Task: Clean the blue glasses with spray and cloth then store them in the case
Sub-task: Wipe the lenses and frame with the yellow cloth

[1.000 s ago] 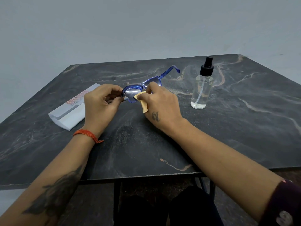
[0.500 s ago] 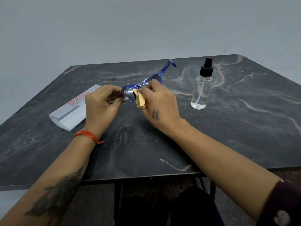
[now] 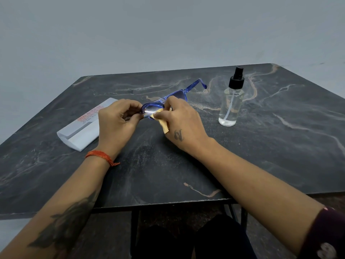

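The blue glasses [image 3: 176, 94] are held above the dark marble table [image 3: 280, 156], one arm pointing back right. My left hand [image 3: 116, 123] grips the left end of the frame. My right hand [image 3: 183, 124] pinches a small yellow cloth [image 3: 164, 124] against the left lens. A clear spray bottle [image 3: 231, 105] with a black nozzle stands upright to the right of my hands. The white glasses case [image 3: 82, 128] with red print lies to the left, partly behind my left hand.
The table's front edge runs near my forearms, with black metal legs [image 3: 135, 230] and my dark-clothed knees below. A plain grey wall rises behind the table.
The glasses have tilted down slightly, the far arm now lower. My right hand has shifted the cloth over the left lens. The left hand keeps its grip.
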A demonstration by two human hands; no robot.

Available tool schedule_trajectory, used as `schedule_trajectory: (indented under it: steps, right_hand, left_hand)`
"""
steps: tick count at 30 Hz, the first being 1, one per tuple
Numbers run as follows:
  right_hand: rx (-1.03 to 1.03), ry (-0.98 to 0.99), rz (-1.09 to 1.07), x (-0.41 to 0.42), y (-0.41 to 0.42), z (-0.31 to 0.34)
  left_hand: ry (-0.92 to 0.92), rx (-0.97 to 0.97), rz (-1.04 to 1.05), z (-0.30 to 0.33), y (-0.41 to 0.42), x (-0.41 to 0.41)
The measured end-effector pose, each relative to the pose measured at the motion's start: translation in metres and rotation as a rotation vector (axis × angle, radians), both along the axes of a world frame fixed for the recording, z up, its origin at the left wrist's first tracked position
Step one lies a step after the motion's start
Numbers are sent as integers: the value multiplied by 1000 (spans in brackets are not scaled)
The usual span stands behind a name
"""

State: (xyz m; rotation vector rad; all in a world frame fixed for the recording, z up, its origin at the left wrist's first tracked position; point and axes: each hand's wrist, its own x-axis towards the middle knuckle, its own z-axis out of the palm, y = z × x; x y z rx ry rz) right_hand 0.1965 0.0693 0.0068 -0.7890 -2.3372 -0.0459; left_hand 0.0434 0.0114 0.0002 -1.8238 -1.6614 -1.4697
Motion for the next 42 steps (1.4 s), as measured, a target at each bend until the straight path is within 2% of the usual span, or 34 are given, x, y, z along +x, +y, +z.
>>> schedule_trajectory:
  steps: [4,9,13,18,24,27,31,34,42]
  right_hand:
    - [38,29,-97,0,4,0]
    - [-5,155,-52,-4,1,0]
    - [-15,60,-58,-10,1,-2]
    - [-92,105,67,-11,0,-3]
    - [-128,76,82,-2,4,-2]
    - [-70,56,42,0,2,0]
    - [1,-80,-112,-1,2,-2]
    - [12,-94,-131,-3,1,-2]
    - [-54,-70,44,-3,-4,0]
  left_hand:
    - [-35,5,-26,-1,0,0]
    - [-18,7,-34,-1,1,0]
    - [-12,6,-23,-1,1,0]
    - [-16,8,-32,-1,1,1]
    - [-31,8,-35,-2,1,0]
    - [-23,17,-29,-2,2,-2]
    - [-52,17,-35,-4,3,-3]
    - [-81,19,-36,-4,3,-4]
    - [-84,27,-24,-3,3,-3]
